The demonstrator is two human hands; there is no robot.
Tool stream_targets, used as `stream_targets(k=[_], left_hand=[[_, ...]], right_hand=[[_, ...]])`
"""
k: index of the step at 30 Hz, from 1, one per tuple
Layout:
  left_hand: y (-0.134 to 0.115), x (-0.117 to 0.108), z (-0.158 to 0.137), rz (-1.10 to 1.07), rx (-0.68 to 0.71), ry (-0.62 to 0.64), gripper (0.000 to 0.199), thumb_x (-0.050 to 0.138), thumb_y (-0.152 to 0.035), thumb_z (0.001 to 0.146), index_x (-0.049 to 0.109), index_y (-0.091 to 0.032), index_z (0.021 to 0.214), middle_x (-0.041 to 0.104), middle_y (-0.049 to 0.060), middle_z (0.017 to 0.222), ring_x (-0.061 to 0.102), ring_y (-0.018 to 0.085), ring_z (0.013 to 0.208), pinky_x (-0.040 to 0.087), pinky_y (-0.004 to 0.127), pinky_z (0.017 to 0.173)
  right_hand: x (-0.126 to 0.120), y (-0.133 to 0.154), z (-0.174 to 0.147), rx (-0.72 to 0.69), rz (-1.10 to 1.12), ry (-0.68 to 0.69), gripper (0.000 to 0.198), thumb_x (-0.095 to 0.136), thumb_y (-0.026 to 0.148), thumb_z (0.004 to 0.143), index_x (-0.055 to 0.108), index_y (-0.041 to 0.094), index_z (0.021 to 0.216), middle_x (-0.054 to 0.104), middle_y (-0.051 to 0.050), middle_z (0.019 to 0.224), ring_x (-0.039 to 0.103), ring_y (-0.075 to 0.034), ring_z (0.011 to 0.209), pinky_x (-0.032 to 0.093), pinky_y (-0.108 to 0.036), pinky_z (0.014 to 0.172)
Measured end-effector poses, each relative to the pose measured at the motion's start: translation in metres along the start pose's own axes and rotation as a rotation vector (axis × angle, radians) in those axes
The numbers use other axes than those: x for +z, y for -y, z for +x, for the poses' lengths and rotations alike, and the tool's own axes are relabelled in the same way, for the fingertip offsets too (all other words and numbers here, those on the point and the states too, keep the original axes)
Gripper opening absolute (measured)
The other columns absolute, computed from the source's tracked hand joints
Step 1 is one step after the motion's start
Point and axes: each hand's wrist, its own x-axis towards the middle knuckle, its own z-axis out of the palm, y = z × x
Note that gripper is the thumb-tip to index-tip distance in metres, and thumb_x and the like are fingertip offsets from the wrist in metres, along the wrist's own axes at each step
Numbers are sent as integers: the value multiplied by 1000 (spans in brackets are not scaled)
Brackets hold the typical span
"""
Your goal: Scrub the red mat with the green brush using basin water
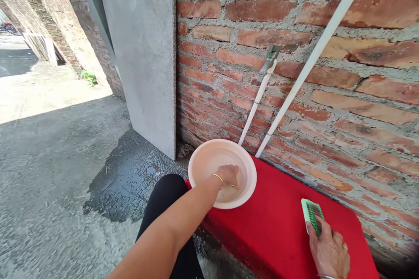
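My left hand (228, 175), with a gold bangle at the wrist, reaches down inside a pale pink plastic basin (251, 178). Its fingers are curled together; whatever they may hold is hidden. The basin stands on the far end of a red covered ledge (271, 218). At the near end of that ledge, my right hand (329, 248) grips a scrub brush (312, 216) with green bristles and a pale green edge. The thumb lies along the brush's side, and the bristles show facing upward.
Behind the ledge rises a brick wall (248, 8) with two white pipes, the shorter one ending in a grey tap (271, 59). A grey slab (147, 61) leans there. Wet concrete (131, 183) and my black-clad knee (166, 196) are left of the basin.
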Motion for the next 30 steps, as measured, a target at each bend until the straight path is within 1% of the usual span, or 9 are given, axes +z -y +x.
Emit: stream_targets(k=[2,4,7,10,15,19,24,27,30], left_hand=[[0,0,0,22,12,1,76,83,-44,51,54,-27,119,60,12,132,59,35,117,47,43,96],[0,0,-1,52,20,2,74,83,-45,52,54,-25,118,60,13,130,60,35,116,47,43,94],[0,0,-1,78,7,6,71,81,-45,55,53,-24,117,60,13,129,59,36,116,47,44,94],[1,1,1,68,-2,3,73,82,-45,53,53,-24,116,61,12,128,59,37,116,46,44,94],[4,3,5,36,0,2,77,84,-43,49,53,-24,118,59,13,130,58,36,118,46,40,93],[4,5,6,40,-3,5,80,83,-42,50,52,-25,122,58,12,132,56,35,119,45,38,94],[5,6,7,21,4,5,75,81,-41,55,52,-24,122,58,12,131,55,34,119,44,37,95],[6,5,6,-2,15,9,72,81,-40,57,54,-23,121,60,12,129,57,34,117,44,38,94],[4,2,3,-21,17,4,71,81,-39,56,55,-20,120,60,15,127,57,35,116,44,38,94]], right_hand=[[-1,-4,-10,-33,0,-19,61,23,59,92,60,21,123,58,-15,84,52,-27,64,43,-42,60],[-2,0,-19,-92,21,-39,59,24,56,93,60,19,121,56,-13,83,53,-27,68,44,-42,66],[-4,20,-28,-178,99,-62,53,27,52,94,61,18,118,54,-10,83,53,-24,72,43,-40,73],[-3,50,-31,-267,193,-72,48,30,50,95,63,20,114,54,-8,85,53,-23,76,42,-38,76],[6,99,-14,-309,259,-46,43,34,45,96,63,20,116,54,-9,90,51,-22,81,40,-35,77],[15,122,12,-292,239,-3,41,36,43,95,63,21,118,54,-9,91,49,-21,82,39,-34,79],[19,122,41,-247,164,80,43,40,46,94,62,22,123,56,-10,96,50,-22,82,39,-33,75],[17,110,50,-189,119,127,44,40,48,95,61,23,125,57,-10,97,52,-22,81,40,-33,74],[14,92,50,-135,85,130,47,37,49,95,60,23,126,58,-10,98,54,-22,81,41,-33,73]])
